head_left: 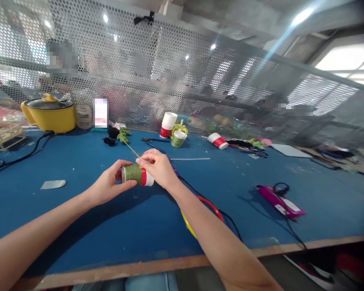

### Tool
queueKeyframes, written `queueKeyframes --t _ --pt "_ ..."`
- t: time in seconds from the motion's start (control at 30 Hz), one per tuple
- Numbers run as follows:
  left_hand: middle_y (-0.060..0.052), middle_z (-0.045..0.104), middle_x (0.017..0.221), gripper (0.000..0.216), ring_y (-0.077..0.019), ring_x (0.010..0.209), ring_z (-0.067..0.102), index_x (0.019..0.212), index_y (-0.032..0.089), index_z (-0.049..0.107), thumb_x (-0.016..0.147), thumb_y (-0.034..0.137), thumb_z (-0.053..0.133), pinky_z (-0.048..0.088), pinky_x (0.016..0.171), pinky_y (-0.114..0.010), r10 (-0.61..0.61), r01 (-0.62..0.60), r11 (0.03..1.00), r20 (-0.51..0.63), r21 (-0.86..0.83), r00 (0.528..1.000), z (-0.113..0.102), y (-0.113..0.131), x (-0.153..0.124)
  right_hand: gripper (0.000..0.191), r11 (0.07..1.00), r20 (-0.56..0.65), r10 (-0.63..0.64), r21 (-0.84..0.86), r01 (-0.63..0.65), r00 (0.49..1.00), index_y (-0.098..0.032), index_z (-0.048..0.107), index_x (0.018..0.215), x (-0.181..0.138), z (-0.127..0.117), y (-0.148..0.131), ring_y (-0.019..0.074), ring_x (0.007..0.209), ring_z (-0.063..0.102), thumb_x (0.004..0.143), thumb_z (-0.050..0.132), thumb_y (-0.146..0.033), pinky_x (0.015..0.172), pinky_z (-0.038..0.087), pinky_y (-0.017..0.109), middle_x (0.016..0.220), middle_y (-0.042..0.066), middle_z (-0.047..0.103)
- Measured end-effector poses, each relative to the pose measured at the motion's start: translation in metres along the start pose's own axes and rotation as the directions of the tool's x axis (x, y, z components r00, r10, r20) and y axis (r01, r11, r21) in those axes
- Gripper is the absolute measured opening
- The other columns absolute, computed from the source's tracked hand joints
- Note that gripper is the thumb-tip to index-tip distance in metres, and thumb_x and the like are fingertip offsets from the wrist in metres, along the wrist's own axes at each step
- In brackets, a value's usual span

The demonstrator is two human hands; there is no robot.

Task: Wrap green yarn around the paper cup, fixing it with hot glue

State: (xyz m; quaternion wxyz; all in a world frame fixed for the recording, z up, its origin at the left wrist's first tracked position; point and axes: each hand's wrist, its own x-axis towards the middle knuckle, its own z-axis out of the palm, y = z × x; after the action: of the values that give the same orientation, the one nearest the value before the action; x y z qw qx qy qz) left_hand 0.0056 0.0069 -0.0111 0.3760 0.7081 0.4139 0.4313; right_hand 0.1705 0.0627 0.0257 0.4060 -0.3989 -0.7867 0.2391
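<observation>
A paper cup (134,174) lies on its side above the blue table, with green yarn wound around much of it. Its red band and white end still show on the right. My left hand (106,182) is closed around the wound part, thumb along the near side. At the cup's upper side my right hand (158,166) pinches a strand of green yarn (131,150). That strand runs taut from a small green yarn bundle (123,135) farther back. The exact fingertip contact is partly hidden.
At the back stand a yellow electric pot (50,117), stacked paper cups (169,121), a green-wrapped cup (178,139) and pliers (156,140). Another cup (217,141) lies tipped over. Red and yellow cable handles (210,205) sit under my right forearm; a purple pouch (280,202) lies right.
</observation>
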Motion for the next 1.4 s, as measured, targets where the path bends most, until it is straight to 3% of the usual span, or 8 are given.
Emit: queueKeyframes --t 0.2,0.43,0.57,0.73,1.0,1.17,1.3,1.4 --pt "-0.007 0.056 0.101 0.042 -0.0201 0.089 0.058 0.110 0.017 0.044 0.074 0.028 0.061 0.051 0.075 -0.037 0.106 -0.111 0.979 0.041 0.172 0.994 -0.003 0.004 -0.001 0.012 1.000 0.069 0.000 0.017 -0.001 0.998 -0.017 0.065 0.066 0.002 -0.004 0.001 0.0124 0.071 0.050 0.072 0.061 -0.027 0.065 0.040 0.027 0.080 0.003 0.055" --pt "-0.008 0.048 0.108 0.048 -0.0220 0.100 0.050 0.116 0.020 0.040 0.073 0.021 0.061 0.046 0.086 -0.038 0.273 -0.307 0.868 0.141 0.391 0.952 -0.005 0.009 -0.004 0.013 0.997 0.140 -0.002 0.080 -0.009 0.990 -0.016 0.064 0.065 0.005 -0.003 0.005 0.0110 0.066 0.049 0.071 0.061 -0.027 0.064 0.039 0.025 0.073 0.002 0.056" --pt "-0.009 0.044 0.112 0.062 -0.0217 0.102 0.049 0.129 0.021 0.029 0.075 0.019 0.059 0.046 0.087 -0.036 0.253 -0.331 0.824 0.225 0.460 0.941 -0.005 0.012 -0.005 0.014 0.986 0.199 0.066 0.135 -0.094 0.978 -0.014 0.063 0.064 0.008 0.000 0.007 0.0113 0.066 0.052 0.070 0.061 -0.027 0.063 0.040 0.025 0.072 0.002 0.059" --pt "-0.009 0.041 0.116 0.059 -0.0232 0.106 0.048 0.127 0.022 0.034 0.073 0.019 0.059 0.044 0.091 -0.035 0.220 -0.350 0.789 0.299 0.505 0.928 -0.003 0.011 -0.007 0.013 0.952 0.287 0.197 0.174 -0.253 0.938 -0.013 0.063 0.065 0.018 0.005 0.007 0.0101 0.058 0.051 0.068 0.060 -0.026 0.059 0.039 0.024 0.061 0.000 0.060" --pt "-0.010 0.043 0.116 0.055 -0.0229 0.103 0.051 0.123 0.019 0.037 0.073 0.023 0.060 0.046 0.088 -0.035 0.197 -0.329 0.798 0.297 0.506 0.934 -0.002 0.013 -0.007 0.014 0.943 0.322 0.260 0.117 -0.311 0.910 -0.013 0.058 0.059 0.045 0.015 -0.002 0.0048 0.044 0.036 0.065 0.062 -0.025 0.046 0.030 0.019 0.047 -0.006 0.047" --pt "-0.009 0.045 0.115 0.052 -0.0215 0.100 0.053 0.119 0.019 0.039 0.072 0.021 0.060 0.047 0.086 -0.033 0.178 -0.307 0.816 0.292 0.490 0.940 -0.002 0.016 -0.007 0.013 0.915 0.206 0.355 0.124 -0.384 0.912 -0.014 0.053 0.060 0.069 0.019 -0.006 0.0042 0.038 0.033 0.073 0.055 -0.017 0.038 0.025 0.018 0.042 -0.007 0.041" --pt "-0.010 0.045 0.115 0.052 -0.0228 0.102 0.053 0.119 0.019 0.039 0.072 0.023 0.060 0.047 0.087 -0.035 0.181 -0.307 0.817 0.288 0.488 0.940 -0.002 0.014 -0.007 0.019 0.947 0.209 0.321 -0.041 -0.320 0.924 -0.013 0.057 0.066 0.077 0.003 0.004 0.0070 0.045 0.047 0.079 0.052 -0.026 0.040 0.031 0.017 0.054 0.001 0.055" --pt "-0.010 0.045 0.115 0.051 -0.0231 0.103 0.052 0.118 0.019 0.039 0.072 0.023 0.060 0.046 0.089 -0.036 0.183 -0.308 0.819 0.288 0.484 0.940 -0.001 0.013 -0.006 0.028 0.863 0.119 0.339 -0.434 -0.258 0.933 -0.014 0.061 0.077 0.069 -0.025 0.020 0.0092 0.053 0.054 0.084 0.043 -0.035 0.046 0.036 0.018 0.067 0.005 0.063"
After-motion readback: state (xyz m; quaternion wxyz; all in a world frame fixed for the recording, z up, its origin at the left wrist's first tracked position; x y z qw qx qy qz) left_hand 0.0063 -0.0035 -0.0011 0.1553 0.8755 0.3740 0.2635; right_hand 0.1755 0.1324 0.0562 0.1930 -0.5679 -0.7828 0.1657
